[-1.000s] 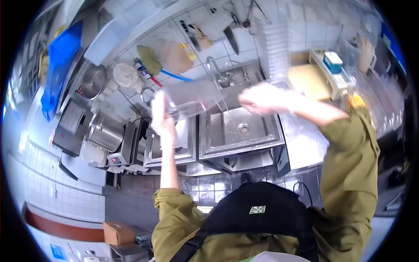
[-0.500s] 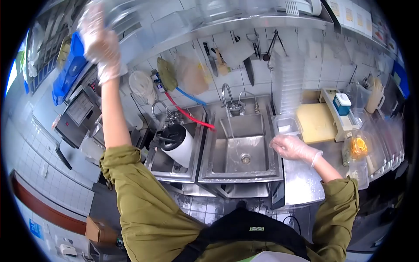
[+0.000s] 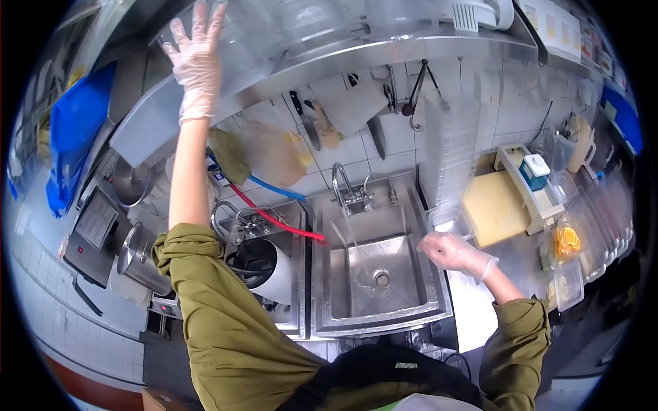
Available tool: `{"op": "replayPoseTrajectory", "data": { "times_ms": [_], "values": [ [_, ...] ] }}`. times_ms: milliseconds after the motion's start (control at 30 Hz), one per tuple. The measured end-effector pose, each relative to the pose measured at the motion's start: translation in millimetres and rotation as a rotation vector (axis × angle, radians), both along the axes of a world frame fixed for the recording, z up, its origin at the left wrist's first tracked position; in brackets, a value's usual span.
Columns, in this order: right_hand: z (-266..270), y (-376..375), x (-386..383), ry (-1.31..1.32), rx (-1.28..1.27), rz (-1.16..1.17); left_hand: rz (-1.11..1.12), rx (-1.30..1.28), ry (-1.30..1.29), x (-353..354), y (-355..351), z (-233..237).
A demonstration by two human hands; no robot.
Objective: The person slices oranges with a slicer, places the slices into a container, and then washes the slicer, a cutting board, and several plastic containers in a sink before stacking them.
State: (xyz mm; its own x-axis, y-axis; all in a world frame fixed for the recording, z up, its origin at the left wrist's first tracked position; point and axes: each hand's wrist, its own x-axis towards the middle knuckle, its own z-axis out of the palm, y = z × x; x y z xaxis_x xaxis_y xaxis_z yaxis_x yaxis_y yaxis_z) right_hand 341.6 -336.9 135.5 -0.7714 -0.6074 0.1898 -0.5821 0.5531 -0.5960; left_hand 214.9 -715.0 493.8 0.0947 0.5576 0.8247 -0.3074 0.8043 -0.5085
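Note:
My left hand [image 3: 199, 65], in a clear disposable glove, is raised high at the front of the metal shelf [image 3: 404, 49]. Its fingers are spread and nothing is in them. Blurred clear plastic containers [image 3: 308, 24] stand on that shelf beside the hand. My right hand [image 3: 452, 253], gloved too, hovers at the right rim of the sink [image 3: 384, 257] with its fingers curled together; nothing shows in them. Just behind it is a clear plastic tub [image 3: 452, 222]. A thin stream of water runs from the faucet [image 3: 348, 188] into the sink.
Left of the sink, a white container with a black lid [image 3: 264, 267] stands in a second basin, near a red hose [image 3: 274, 219]. Knives [image 3: 377, 137] hang on the tiled wall. To the right are a yellow cutting board [image 3: 495, 205], stacked clear containers [image 3: 449, 144] and orange slices [image 3: 567, 241].
My left hand has moved right along the shelf and its fingers have spread. My right hand stays by the sink, slightly lower in view. The camera view has shifted.

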Motion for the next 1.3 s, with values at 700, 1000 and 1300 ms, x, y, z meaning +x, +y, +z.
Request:
{"op": "replayPoseTrajectory", "data": {
  "times_ms": [700,1000,1300],
  "values": [
    [-13.3,-67.3,-46.3,-0.100,-0.056,0.071,0.371,-0.139,-0.195,24.6,-14.1,23.4],
    [-21.2,-69.2,-43.6,-0.061,-0.060,0.062,0.046,-0.192,-0.067,-2.7,-62.7,12.4],
    [-64.3,-84.0,-50.3,-0.365,-0.225,0.040,-0.305,-0.164,-0.553,22.2,-54.4,-26.4]
  ]
}}
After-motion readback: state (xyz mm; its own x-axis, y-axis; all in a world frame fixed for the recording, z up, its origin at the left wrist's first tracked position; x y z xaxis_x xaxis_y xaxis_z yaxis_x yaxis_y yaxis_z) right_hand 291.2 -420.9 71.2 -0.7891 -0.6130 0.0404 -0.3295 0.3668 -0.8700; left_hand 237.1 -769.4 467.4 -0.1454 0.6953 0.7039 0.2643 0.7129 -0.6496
